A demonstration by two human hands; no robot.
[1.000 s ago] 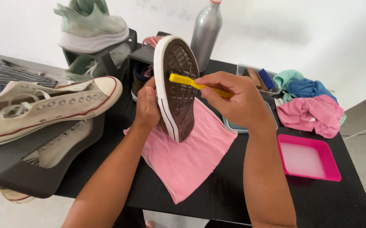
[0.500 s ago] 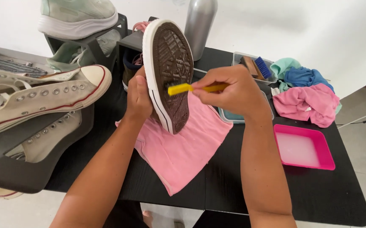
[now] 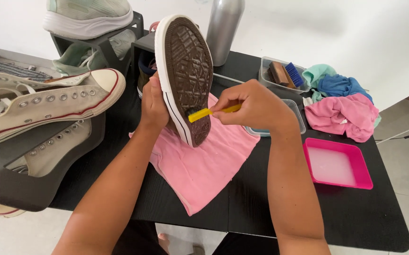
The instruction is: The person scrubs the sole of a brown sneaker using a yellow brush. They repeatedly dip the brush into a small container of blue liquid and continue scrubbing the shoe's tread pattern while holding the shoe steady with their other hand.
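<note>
Shoe [image 3: 185,75] held upright on its heel over pink cloth [image 3: 204,165] on black table [image 3: 355,212], brown sole facing up. Gripped from behind by left hand [image 3: 153,104]. Yellow brush [image 3: 209,112] pinched in right hand [image 3: 256,106], head against sole. Pink tray [image 3: 339,165] off right.

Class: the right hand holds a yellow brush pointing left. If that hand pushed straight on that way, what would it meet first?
The brown sole of the upright shoe. The right hand aims its yellow brush leftward, and the tip seems already against the sole near the heel. Behind lies the left hand.
</note>
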